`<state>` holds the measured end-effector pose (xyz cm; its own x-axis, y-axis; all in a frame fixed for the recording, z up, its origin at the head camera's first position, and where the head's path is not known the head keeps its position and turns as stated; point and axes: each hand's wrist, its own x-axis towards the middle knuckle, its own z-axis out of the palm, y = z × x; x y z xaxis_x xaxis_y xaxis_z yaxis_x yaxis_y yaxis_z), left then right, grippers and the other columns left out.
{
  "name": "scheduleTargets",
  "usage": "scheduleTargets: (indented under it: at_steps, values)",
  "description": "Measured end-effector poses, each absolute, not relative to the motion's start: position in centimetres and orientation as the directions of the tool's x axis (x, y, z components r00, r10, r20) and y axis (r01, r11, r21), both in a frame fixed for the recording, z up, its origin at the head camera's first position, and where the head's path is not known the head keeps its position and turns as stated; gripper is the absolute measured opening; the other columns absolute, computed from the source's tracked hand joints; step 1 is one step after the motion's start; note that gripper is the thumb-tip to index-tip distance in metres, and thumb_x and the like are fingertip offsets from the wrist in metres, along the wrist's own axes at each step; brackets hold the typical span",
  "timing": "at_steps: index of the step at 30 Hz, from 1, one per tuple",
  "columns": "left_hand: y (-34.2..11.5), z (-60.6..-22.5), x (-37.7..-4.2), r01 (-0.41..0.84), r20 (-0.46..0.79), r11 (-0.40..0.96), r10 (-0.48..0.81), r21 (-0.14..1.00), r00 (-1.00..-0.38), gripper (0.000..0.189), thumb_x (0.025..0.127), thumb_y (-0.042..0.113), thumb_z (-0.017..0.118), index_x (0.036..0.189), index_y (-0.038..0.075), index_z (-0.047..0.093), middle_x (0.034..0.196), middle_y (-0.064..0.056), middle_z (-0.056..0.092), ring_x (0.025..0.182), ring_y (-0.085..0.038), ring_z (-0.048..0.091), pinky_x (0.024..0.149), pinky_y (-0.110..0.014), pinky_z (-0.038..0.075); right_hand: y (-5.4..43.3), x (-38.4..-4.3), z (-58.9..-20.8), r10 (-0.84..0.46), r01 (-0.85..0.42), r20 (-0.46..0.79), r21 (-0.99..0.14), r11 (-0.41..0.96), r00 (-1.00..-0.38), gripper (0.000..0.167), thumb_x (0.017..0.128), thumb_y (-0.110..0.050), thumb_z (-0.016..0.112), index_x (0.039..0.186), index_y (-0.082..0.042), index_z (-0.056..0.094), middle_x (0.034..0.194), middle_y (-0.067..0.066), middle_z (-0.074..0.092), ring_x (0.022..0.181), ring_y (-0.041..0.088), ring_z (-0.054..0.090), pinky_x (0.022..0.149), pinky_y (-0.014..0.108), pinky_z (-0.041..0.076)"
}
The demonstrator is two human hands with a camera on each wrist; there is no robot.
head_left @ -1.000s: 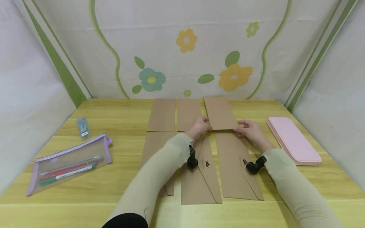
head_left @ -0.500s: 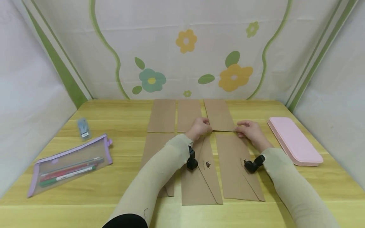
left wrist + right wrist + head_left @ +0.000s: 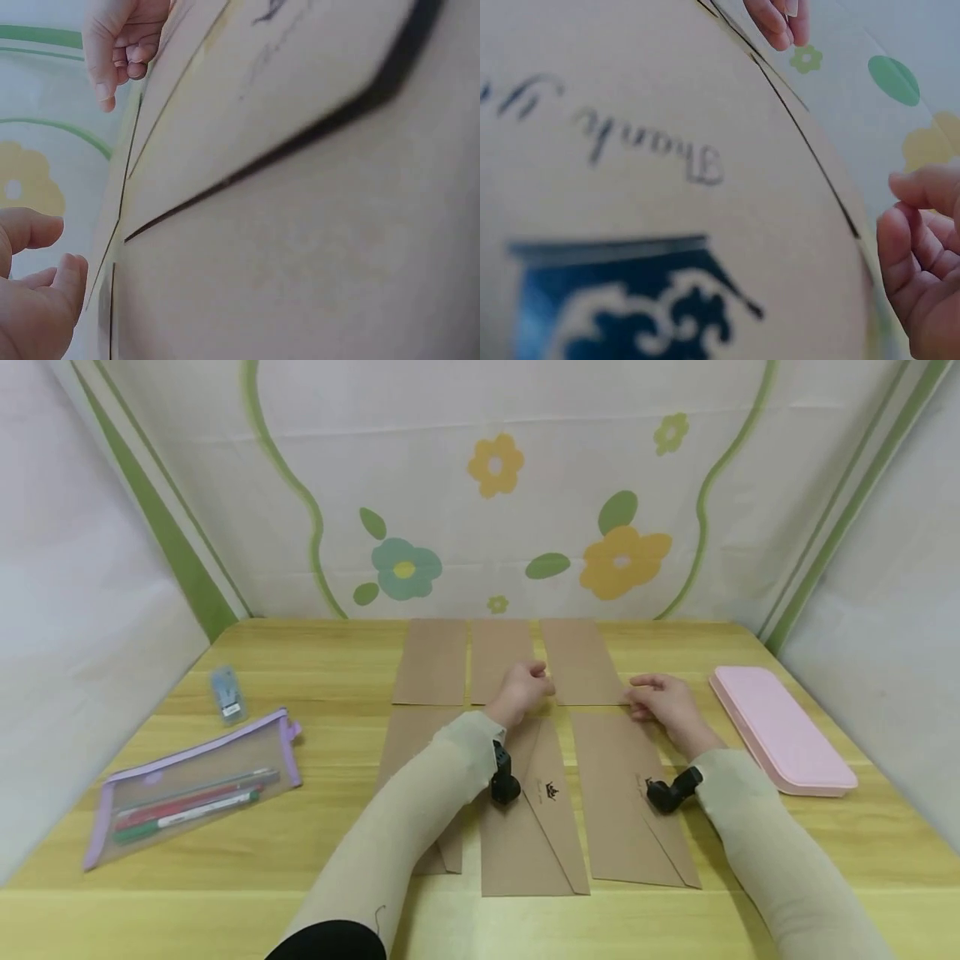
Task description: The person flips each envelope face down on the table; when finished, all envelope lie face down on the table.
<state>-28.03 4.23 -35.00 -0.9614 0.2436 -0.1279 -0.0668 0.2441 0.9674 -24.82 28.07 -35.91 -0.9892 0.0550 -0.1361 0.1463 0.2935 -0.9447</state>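
Note:
Brown paper envelopes lie on the table in two rows of three. My left hand (image 3: 521,692) is over the near left corner of the far right envelope (image 3: 581,662), partly covering the far middle envelope (image 3: 501,647); its thumb and fingers are apart in the left wrist view, holding nothing. By the same envelope's near right corner is my right hand (image 3: 670,708), fingers loosely bent around no object. Below it lies the near right envelope (image 3: 611,793). A crown print and a flap show on the near middle envelope (image 3: 517,852). My left forearm hides much of the near left envelope (image 3: 408,735).
At left lies a clear zip pouch (image 3: 180,760) with purple trim, pens inside. Behind it is a small blue translucent case (image 3: 227,695). A pink case (image 3: 783,727) sits at right. The far left envelope (image 3: 431,660) reaches toward the flowered curtain (image 3: 450,485).
Both hands held the far right envelope by its near corners, slightly raised. It came down flat on the table, and the fingers have let go. The left hand has drawn slightly off it.

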Motion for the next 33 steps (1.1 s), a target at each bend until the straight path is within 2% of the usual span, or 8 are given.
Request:
scheduleTargets:
  at_steps: [9, 16, 21, 26, 33]
  values:
    - [3.4, -34.1, -27.0, -0.059, -0.115, 0.208, 0.266, 0.976, -0.957, 0.054, 0.083, 0.0, 0.058, 0.136, 0.002, 0.045, 0.129, -0.012, 0.052, 0.117, -0.023, 0.05, 0.089, -0.029, 0.048, 27.1, -24.2, -33.8, 0.069, 0.095, -0.078, -0.953, 0.286, -0.995, 0.048, 0.091, -0.016, 0.058, 0.126, 0.011, 0.043, 0.076, -0.008, 0.059, 0.068, 0.004, 0.056, 0.065, 0.019, 0.053]
    - [2.4, -33.1, -25.3, -0.021, -0.09, 0.21, 0.322, 0.977, -0.942, 0.053, 0.084, 0.001, 0.061, 0.134, 0.0, 0.045, 0.128, -0.015, 0.052, 0.117, -0.023, 0.051, 0.093, -0.025, 0.046, 25.3, -23.4, -32.7, 0.035, 0.099, -0.093, -0.969, 0.225, -0.995, 0.034, 0.091, -0.016, 0.057, 0.117, 0.006, 0.05, 0.071, -0.013, 0.059, 0.067, 0.003, 0.057, 0.063, 0.016, 0.052]
    - [0.8, -32.4, -24.2, -0.008, -0.074, 0.185, 0.354, 0.983, -0.932, 0.051, 0.086, 0.003, 0.062, 0.134, -0.001, 0.045, 0.13, -0.017, 0.051, 0.117, -0.024, 0.051, 0.095, -0.027, 0.045, 23.6, -22.5, -31.8, -0.02, 0.116, -0.123, -0.969, 0.218, -0.992, 0.033, 0.092, -0.02, 0.057, 0.117, 0.0, 0.05, 0.077, -0.009, 0.057, 0.072, 0.006, 0.058, 0.066, 0.017, 0.051]
    - [-1.1, -32.1, -22.9, 0.009, -0.06, 0.183, 0.371, 0.983, -0.927, 0.049, 0.087, 0.003, 0.061, 0.133, -0.001, 0.046, 0.129, -0.018, 0.051, 0.115, -0.024, 0.053, 0.094, -0.027, 0.046, 21.8, -21.8, -31.6, -0.076, 0.119, -0.136, -0.973, 0.196, -0.988, 0.033, 0.092, -0.017, 0.057, 0.117, 0.003, 0.049, 0.077, -0.006, 0.056, 0.07, 0.006, 0.056, 0.065, 0.018, 0.051]
    - [-4.0, -31.8, -21.0, 0.012, -0.067, 0.199, 0.385, 0.98, -0.92, 0.049, 0.088, 0.004, 0.059, 0.135, 0.002, 0.045, 0.13, -0.019, 0.048, 0.113, -0.023, 0.052, 0.093, -0.03, 0.047, 19.0, -21.1, -31.7, -0.121, 0.121, -0.14, -0.982, 0.148, -0.983, 0.027, 0.091, -0.011, 0.057, 0.11, 0.007, 0.051, 0.074, -0.004, 0.057, 0.064, 0.007, 0.055, 0.063, 0.02, 0.051]
